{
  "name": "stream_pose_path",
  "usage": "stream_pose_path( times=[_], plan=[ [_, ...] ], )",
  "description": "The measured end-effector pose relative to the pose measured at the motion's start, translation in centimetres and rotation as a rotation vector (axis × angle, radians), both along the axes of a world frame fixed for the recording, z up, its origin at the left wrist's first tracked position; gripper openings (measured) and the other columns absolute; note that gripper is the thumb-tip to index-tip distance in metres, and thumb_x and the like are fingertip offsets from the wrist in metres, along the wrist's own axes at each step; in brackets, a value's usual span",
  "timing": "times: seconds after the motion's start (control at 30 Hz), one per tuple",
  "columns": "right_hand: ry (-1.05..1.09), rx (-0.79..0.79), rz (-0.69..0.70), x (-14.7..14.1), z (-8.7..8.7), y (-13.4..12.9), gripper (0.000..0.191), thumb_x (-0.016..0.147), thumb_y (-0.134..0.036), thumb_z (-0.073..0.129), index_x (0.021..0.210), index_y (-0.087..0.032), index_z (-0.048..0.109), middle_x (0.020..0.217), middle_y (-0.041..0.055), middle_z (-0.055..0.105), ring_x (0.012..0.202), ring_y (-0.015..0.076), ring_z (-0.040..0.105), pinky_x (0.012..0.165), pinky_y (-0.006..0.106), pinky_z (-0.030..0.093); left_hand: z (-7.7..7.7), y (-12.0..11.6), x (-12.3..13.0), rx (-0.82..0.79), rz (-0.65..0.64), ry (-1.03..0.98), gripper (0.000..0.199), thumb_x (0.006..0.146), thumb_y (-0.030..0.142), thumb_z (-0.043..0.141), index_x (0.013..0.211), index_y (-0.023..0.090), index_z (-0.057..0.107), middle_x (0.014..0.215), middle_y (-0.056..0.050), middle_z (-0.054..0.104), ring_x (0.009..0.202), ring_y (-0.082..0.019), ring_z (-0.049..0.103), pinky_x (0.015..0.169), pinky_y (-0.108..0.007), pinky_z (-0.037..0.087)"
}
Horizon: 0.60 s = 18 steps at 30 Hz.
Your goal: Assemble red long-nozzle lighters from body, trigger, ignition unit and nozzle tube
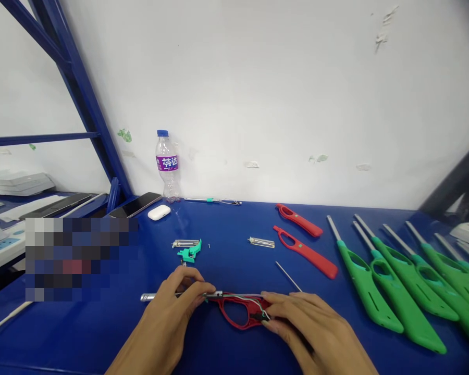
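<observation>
An opened red lighter shell [240, 325] lies at the front middle of the blue table, with thin wires and a small black part inside it. My left hand [175, 312] pinches the silver metal tube [148, 297] where it meets the shell's left end; the tube sticks out to the left. My right hand [308, 323] has its fingers closed on the shell's right part, beside the black part and wires. Behind my left hand sits a teal plastic piece [189, 252]. A thin metal rod [288, 276] lies just behind my right hand.
Clear fuel tanks [261, 242] and red shell halves [307, 252] lie farther back. Several green lighters [369, 291] cover the right side. Along the wall are a bottle [168, 177], a wired tube assembly [213, 200], a white case [159, 212] and a phone [136, 205].
</observation>
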State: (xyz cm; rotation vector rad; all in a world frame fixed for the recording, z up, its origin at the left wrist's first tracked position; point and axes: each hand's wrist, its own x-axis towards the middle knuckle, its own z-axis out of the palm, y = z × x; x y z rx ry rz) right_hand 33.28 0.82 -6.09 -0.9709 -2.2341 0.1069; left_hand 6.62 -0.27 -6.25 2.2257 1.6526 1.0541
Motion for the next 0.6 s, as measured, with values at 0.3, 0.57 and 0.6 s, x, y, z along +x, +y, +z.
stream_pose_path(
  times=[0.3,0.57,0.6],
  plan=[
    [0.028,0.005,-0.023,-0.37,0.16,-0.18,0.026,0.102,-0.025,0.043,0.093,-0.027,0.067,0.097,-0.0025,0.077,0.095,0.0149,0.073,0.083,0.024,0.056,-0.15,0.14,-0.86,0.045,-0.054,0.164,0.034,0.097,0.02,0.041,0.106,0.031,0.071,0.101,-0.004,0.063,0.081,-0.014,0.064,0.069,-0.022,0.051],
    [0.011,0.002,-0.025,-0.41,0.03,-0.17,0.021,0.101,-0.025,0.045,0.096,-0.027,0.066,0.098,-0.0031,0.076,0.097,0.0147,0.072,0.084,0.024,0.056,-0.43,0.1,-0.72,0.033,-0.017,0.171,0.035,0.098,0.019,0.038,0.106,0.029,0.07,0.1,-0.004,0.063,0.083,-0.016,0.062,0.07,-0.025,0.051],
    [0.016,0.013,-0.026,-0.46,0.06,-0.17,0.022,0.102,-0.025,0.045,0.095,-0.027,0.066,0.097,-0.003,0.076,0.095,0.0149,0.072,0.083,0.025,0.056,-0.51,0.08,-0.74,0.028,-0.012,0.177,0.034,0.098,0.021,0.039,0.106,0.029,0.07,0.1,-0.004,0.063,0.083,-0.016,0.062,0.07,-0.026,0.051]
  ],
)
